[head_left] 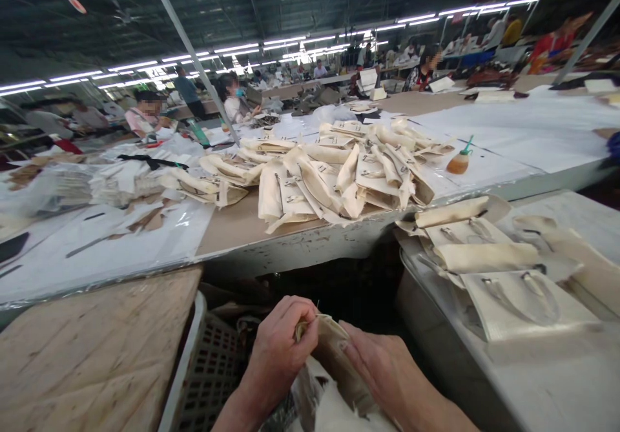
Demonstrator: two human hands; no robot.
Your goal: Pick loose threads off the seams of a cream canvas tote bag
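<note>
Down below the front edge of the long worktable, the left hand pinches the top of a beige fabric piece between clenched fingers while the right hand lies flat against its side, just beside a plastic crate.

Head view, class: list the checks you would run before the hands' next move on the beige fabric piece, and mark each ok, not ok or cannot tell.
1. Left hand pinches the beige folded fabric piece: ok.
2. Right hand rests flat on it: ok.
3. Needle or thread at the pinch: cannot tell.
4. Grey slatted plastic crate beside the left hand: ok.
5. Stack of cream fabric bags lies on the right-side table: ok.
</note>
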